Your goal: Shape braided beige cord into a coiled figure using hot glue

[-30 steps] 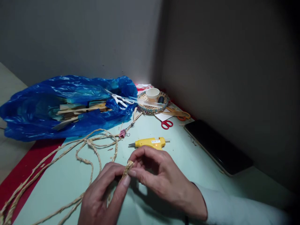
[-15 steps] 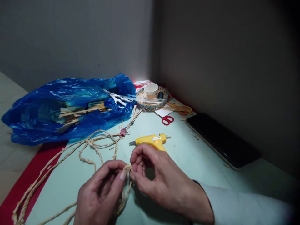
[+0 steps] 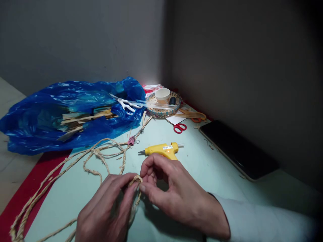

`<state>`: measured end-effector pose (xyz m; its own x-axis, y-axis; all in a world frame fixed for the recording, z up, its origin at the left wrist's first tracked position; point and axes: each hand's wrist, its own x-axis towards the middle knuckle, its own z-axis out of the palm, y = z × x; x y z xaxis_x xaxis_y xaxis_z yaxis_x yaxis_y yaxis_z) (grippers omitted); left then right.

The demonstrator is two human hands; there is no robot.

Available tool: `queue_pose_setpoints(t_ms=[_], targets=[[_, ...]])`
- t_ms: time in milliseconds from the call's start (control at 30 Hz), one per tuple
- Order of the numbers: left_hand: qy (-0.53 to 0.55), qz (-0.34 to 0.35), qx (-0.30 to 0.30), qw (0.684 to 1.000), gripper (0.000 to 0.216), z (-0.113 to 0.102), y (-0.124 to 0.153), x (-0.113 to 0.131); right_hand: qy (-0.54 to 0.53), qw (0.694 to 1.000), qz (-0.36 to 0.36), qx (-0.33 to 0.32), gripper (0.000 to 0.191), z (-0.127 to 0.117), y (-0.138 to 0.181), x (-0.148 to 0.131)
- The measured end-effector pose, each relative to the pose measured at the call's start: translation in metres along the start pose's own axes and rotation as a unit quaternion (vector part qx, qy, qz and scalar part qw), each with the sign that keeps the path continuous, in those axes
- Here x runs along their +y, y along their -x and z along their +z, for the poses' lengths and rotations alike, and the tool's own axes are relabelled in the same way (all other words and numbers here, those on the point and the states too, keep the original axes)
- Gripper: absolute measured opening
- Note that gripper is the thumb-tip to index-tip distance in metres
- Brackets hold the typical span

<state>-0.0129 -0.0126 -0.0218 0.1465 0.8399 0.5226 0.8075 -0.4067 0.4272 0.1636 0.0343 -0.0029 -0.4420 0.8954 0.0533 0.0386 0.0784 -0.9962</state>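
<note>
Between my two hands is a small loop at the end of a pale braided cord [image 3: 137,179]. My left hand [image 3: 107,205] pinches the loop with thumb and forefinger from the left. My right hand [image 3: 174,193] grips its right side between thumb and fingertips. Part of the cord hangs below the loop, behind my left hand. More of the same cord [image 3: 98,153] trails over the table to the left in long curves. Just beyond my right hand lies a yellow hot glue gun [image 3: 160,149], nozzle pointing left, with a small light glowing.
A blue plastic bag [image 3: 75,97] with flat strips [image 3: 85,119] lies back left, white scissors [image 3: 126,105] on it. Behind are a woven basket [image 3: 161,114] with a cup [image 3: 162,94], red-handled scissors [image 3: 180,127], and a pink binder clip [image 3: 131,140]. A phone [image 3: 239,149] lies right.
My left hand has shifted slightly left and turned, its fingers straighter over the cord. The loop shows a little more. My right hand stays almost where it was.
</note>
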Motion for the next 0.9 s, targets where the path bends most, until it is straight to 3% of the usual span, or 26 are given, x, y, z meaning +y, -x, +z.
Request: queue_pose_setpoints(t_ms=[100, 200, 433, 533, 633, 733, 900], targets=[[-0.041, 0.067, 0.017, 0.997, 0.017, -0.001, -0.001, 0.0, 0.004, 1.0, -0.02, 0.001, 0.008, -0.001, 0.001, 0.0], [-0.056, 0.077, 0.018, 0.995, 0.017, -0.001, 0.0, 0.001, 0.03, 0.999, -0.043, 0.003, 0.008, 0.0, 0.002, 0.0], [-0.026, 0.013, 0.007, 1.0, 0.013, 0.002, 0.001, 0.001, 0.035, 0.997, -0.063, -0.021, 0.007, -0.003, 0.0, 0.007], [0.071, -0.083, 0.038, 0.993, 0.012, 0.002, -0.004, 0.01, 0.072, 0.991, -0.109, -0.022, 0.005, -0.006, -0.002, 0.009], [0.171, -0.224, 0.053, 0.958, 0.007, 0.003, -0.008, 0.02, 0.122, 0.98, -0.156, -0.01, 0.005, -0.009, -0.003, 0.009], [0.259, -0.35, 0.032, 0.899, 0.007, 0.003, -0.009, 0.024, 0.123, 0.978, -0.167, -0.012, 0.004, -0.009, -0.004, 0.008], [0.399, -0.454, 0.006, 0.797, 0.023, 0.002, -0.008, 0.021, 0.088, 0.98, -0.178, -0.002, 0.007, -0.008, -0.005, 0.008]])
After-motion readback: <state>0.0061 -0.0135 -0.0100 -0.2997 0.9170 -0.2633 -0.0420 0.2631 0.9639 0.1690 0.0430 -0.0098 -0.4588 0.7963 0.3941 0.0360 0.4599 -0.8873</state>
